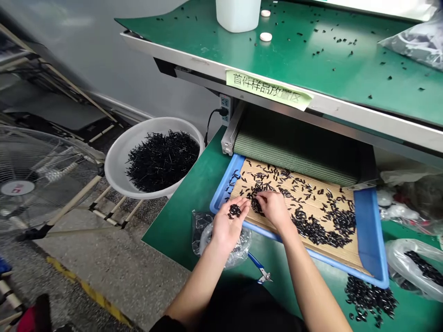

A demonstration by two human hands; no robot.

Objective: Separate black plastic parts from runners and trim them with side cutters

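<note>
Palm up, my left hand (229,223) cups a small heap of black plastic parts (235,211) near the front left edge of a blue tray (372,240). Beside it, my right hand (273,207) reaches down into the tray with thumb and fingers pinched together at a cluster of the same glossy black pieces. Whatever lies between those fingertips is too small to make out. More black pieces (313,228) are scattered and piled over the cardboard (341,256) lining the tray.
A green conveyor belt (277,159) ends over the tray's far side. Blue-handled nippers (260,268) and a clear plastic bag (242,246) lie in front. Loose black parts (370,297) sit at right. A white basin (114,161) of black sprues stands left, near a fan (34,180).
</note>
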